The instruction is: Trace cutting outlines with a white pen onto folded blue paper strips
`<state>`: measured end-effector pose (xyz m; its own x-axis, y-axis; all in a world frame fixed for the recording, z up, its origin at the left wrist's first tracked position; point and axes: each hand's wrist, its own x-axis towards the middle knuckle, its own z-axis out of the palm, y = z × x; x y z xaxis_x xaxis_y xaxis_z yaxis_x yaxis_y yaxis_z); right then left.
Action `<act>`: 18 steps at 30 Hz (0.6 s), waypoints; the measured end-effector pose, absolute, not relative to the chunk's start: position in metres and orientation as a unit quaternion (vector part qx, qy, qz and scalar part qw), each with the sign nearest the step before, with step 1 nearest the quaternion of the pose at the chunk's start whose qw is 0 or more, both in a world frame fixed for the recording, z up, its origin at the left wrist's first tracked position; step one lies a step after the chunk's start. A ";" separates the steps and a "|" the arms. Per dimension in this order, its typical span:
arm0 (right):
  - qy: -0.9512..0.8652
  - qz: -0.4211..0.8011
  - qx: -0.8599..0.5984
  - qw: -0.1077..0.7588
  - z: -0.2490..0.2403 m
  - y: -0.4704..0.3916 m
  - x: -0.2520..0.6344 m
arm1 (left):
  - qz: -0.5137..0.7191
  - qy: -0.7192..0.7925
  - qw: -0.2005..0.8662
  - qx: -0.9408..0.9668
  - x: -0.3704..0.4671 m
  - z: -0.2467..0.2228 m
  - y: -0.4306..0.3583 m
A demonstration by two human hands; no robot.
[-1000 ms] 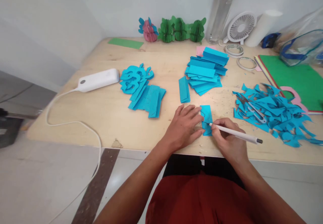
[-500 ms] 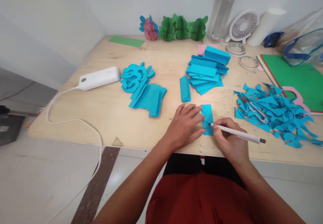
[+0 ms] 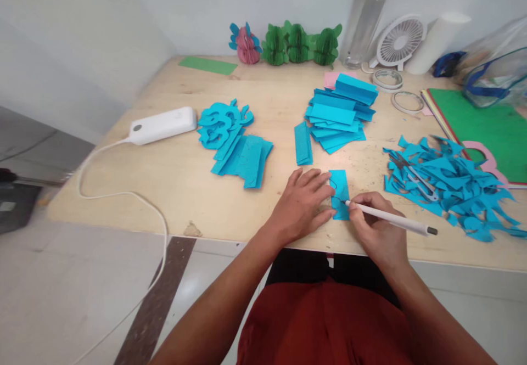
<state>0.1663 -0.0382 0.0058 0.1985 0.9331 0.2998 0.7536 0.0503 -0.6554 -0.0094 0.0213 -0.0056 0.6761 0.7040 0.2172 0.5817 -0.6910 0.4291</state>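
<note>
A small blue paper piece (image 3: 340,181) with a curved dark line drawn on it lies near the table's front edge. My left hand (image 3: 302,203) rests flat with spread fingers, its fingertips on the paper's left edge. In my right hand (image 3: 376,228) is a white pen (image 3: 393,218), its tip on the paper's right part. Beyond them lie a stack of folded blue papers (image 3: 335,113) and one separate folded piece (image 3: 303,144). Cut-out curvy blue shapes (image 3: 222,123) and more folded blue papers (image 3: 249,159) lie to the left.
Blue scraps (image 3: 457,184) with scissors (image 3: 420,181) among them lie right. A white power bank (image 3: 162,125) with a cable is left. Paper figures (image 3: 296,44), a bottle (image 3: 366,24), a fan (image 3: 400,41) and tape rolls (image 3: 407,102) stand or lie at the back.
The whole view has shifted slightly. Both hands keep nearly the same place, with the pen still touching the paper.
</note>
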 end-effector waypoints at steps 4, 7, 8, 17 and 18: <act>-0.628 0.116 -0.671 0.376 0.006 -0.037 0.166 | 0.186 0.356 0.163 0.901 -0.009 -0.006 0.021; -0.634 0.114 -0.666 0.377 0.006 -0.037 0.166 | 0.186 0.357 0.161 0.901 -0.009 -0.006 0.021; -0.635 0.113 -0.665 0.376 0.006 -0.037 0.166 | 0.186 0.357 0.161 0.901 -0.009 -0.006 0.021; -0.634 0.109 -0.668 0.375 0.005 -0.037 0.166 | 0.187 0.357 0.160 0.901 -0.010 -0.006 0.021; -0.634 0.111 -0.668 0.375 0.005 -0.037 0.166 | 0.187 0.357 0.161 0.901 -0.010 -0.006 0.021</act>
